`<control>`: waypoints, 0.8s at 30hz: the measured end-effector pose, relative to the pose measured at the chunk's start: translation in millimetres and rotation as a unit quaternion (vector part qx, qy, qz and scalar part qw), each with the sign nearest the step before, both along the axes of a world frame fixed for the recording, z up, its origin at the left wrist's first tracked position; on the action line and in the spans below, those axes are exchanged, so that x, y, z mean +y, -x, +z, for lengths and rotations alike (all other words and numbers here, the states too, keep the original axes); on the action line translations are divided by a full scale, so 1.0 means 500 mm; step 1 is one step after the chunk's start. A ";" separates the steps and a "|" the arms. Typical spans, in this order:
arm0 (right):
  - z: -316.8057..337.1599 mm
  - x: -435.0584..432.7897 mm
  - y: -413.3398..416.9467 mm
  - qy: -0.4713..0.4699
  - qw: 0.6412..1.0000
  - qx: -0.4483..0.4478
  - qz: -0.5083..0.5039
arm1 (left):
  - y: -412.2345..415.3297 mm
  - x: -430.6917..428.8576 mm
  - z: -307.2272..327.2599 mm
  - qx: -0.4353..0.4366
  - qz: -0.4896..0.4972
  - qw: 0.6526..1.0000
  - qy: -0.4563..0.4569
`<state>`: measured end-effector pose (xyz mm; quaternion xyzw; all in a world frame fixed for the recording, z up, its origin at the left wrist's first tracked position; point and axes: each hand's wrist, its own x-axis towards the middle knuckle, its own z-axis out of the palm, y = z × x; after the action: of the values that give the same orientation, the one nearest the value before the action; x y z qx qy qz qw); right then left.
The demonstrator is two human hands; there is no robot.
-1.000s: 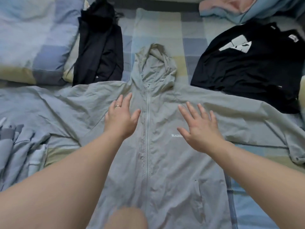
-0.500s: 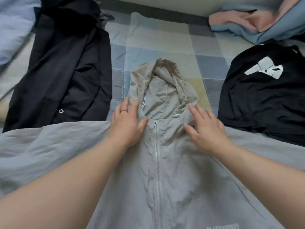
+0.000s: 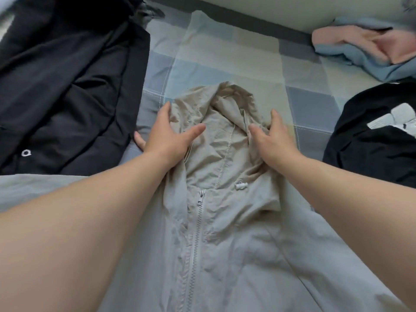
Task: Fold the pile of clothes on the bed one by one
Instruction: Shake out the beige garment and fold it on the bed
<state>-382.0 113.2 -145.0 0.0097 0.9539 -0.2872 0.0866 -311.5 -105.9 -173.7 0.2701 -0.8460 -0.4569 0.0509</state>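
Observation:
A light grey zip-up hoodie (image 3: 225,244) lies front-up on the bed, its sleeves spread out to both sides. Its hood (image 3: 220,140) is crumpled and points away from me. My left hand (image 3: 166,140) holds the hood's left side, thumb on top and fingers along the outer edge. My right hand (image 3: 272,143) pinches the hood's right side, with fabric bunched between thumb and fingers. The zip is closed up to the collar.
A black jacket (image 3: 67,86) lies at the left and a black T-shirt with a white print (image 3: 371,143) at the right. A pink and blue garment (image 3: 371,48) sits at the far right corner. A checked bed sheet (image 3: 225,52) shows beyond the hood.
My hands slid up from the hoodie's chest to its collar, then onto the two sides of the hood, which they now hold. The view moved closer to the hood.

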 end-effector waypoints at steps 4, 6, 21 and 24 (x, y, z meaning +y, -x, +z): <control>-0.005 -0.008 0.076 0.150 0.982 -0.053 -0.100 | 0.063 -0.011 0.015 0.008 0.056 0.997 -0.044; -0.002 -0.019 0.099 0.210 0.965 -0.105 -0.120 | 0.092 -0.011 0.015 0.009 0.058 0.996 -0.062; 0.096 0.019 0.026 0.342 0.930 -0.099 -0.091 | 0.033 -0.020 0.112 0.051 0.019 0.966 -0.253; 0.152 0.021 -0.017 0.282 0.956 -0.028 -0.071 | -0.022 -0.030 0.164 0.034 -0.005 0.975 -0.219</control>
<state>-373.7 123.7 -69.1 0.0604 0.8281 -0.5497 0.0922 -300.7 -121.0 -91.5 0.2546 -0.7248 -0.6399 0.0173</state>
